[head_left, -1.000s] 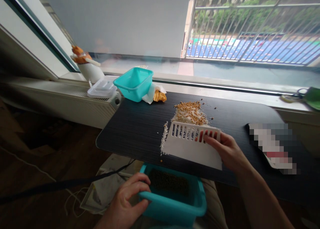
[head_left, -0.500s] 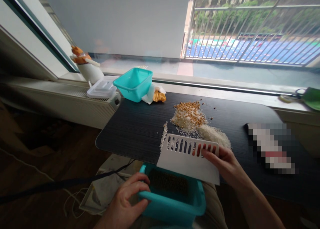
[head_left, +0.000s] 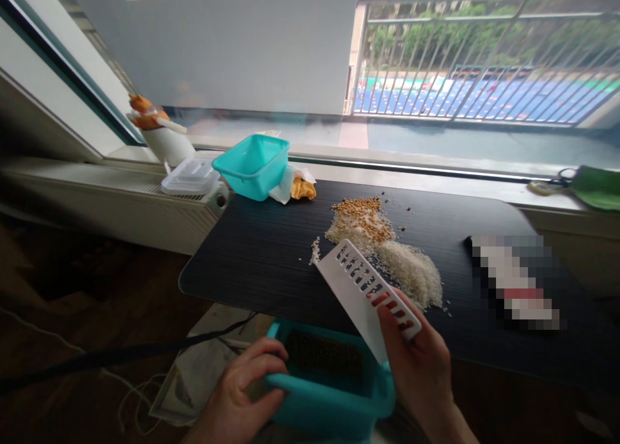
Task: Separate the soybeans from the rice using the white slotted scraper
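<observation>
My right hand (head_left: pixel 423 360) grips a white slotted plate (head_left: pixel 356 312), thumb on its face and fingers behind the slots. The plate slants over the table edge, its lower corner near the rim of a teal plastic tub (head_left: pixel 334 397). Dark small grains (head_left: pixel 324 357) lie at the bottom of this tub. Curled over the tub's left rim is my left hand (head_left: pixel 247 386). Beyond the plate lie a heap of white rice (head_left: pixel 411 273) and, adjoining it, yellowish soybeans (head_left: pixel 361 208) mixed with rice. A short trail of rice (head_left: pixel 315 249) lies by the plate's left corner.
On the black table (head_left: pixel 252 257) stand another teal tub (head_left: pixel 252 170) and a crumpled wrapper with a golden-brown piece (head_left: pixel 303 188). A blurred-out flat object (head_left: pixel 518 282) lies right. A clear lid (head_left: pixel 191 175) rests on the radiator (head_left: pixel 145 186); cables lie below.
My right hand has turned the slotted plate from nearly level to a steep slant and moved it lower and left. My left hand stays on the tub's rim.
</observation>
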`<action>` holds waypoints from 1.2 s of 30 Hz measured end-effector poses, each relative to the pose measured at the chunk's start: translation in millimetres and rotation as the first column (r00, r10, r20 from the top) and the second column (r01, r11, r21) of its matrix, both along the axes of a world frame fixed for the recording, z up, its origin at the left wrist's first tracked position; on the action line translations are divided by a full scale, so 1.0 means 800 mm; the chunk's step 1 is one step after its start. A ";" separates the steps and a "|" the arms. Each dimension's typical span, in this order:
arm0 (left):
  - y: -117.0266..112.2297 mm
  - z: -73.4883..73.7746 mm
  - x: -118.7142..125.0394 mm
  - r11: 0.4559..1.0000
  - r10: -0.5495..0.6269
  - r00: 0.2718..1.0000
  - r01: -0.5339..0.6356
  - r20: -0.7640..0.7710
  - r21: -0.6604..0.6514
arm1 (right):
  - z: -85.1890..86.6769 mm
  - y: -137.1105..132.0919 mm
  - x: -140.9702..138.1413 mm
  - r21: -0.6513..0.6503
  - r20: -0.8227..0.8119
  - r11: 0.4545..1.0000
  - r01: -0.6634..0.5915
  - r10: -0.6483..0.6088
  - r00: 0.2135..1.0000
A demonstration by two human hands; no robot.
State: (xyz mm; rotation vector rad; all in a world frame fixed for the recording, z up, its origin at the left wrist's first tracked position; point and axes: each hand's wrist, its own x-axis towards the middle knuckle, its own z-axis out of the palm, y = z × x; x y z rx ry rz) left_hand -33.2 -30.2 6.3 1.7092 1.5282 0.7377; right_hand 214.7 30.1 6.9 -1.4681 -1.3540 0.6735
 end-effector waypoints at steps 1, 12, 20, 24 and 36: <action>0.001 0.001 0.001 1.000 -0.009 1.000 0.009 -0.001 -0.006 | 0.002 0.000 0.006 -0.007 0.003 0.999 0.033 -0.033 0.999; 0.004 0.007 0.006 1.000 -0.022 1.000 0.022 -0.012 0.014 | 0.020 0.025 0.093 0.050 0.226 0.960 0.277 -0.281 0.933; 0.009 0.000 0.008 1.000 -0.021 1.000 0.021 0.006 0.010 | 0.040 0.077 0.065 0.072 0.063 0.997 0.027 -0.031 0.998; 0.012 0.000 0.006 0.999 -0.034 0.999 0.034 -0.007 0.005 | 0.039 0.117 0.038 0.060 0.120 0.988 -0.139 0.131 0.984; 0.013 0.005 0.002 0.999 -0.010 1.000 0.010 -0.018 -0.039 | 0.041 0.136 0.030 -0.013 0.054 0.948 -0.317 0.317 0.947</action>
